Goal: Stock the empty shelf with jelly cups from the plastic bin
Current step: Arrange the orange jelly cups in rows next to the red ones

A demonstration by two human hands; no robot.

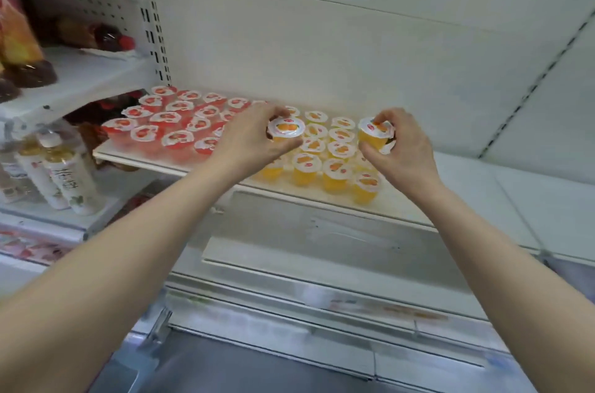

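Observation:
A white shelf (405, 199) carries several red jelly cups (175, 122) on its left part and several orange jelly cups (335, 172) in rows in the middle. My left hand (248, 141) grips one orange jelly cup (286, 130) just above the orange rows. My right hand (402, 148) holds a second orange jelly cup (373, 135) above the right end of those rows, with fingers pinching its lid and side. The plastic bin is out of view.
The shelf right of the orange cups is bare white board. To the left stand bottled drinks (69, 173) on a lower shelf and bagged snacks (22, 38) on a higher one. A perforated upright (151, 22) separates the bays. Lower shelf edges lie below.

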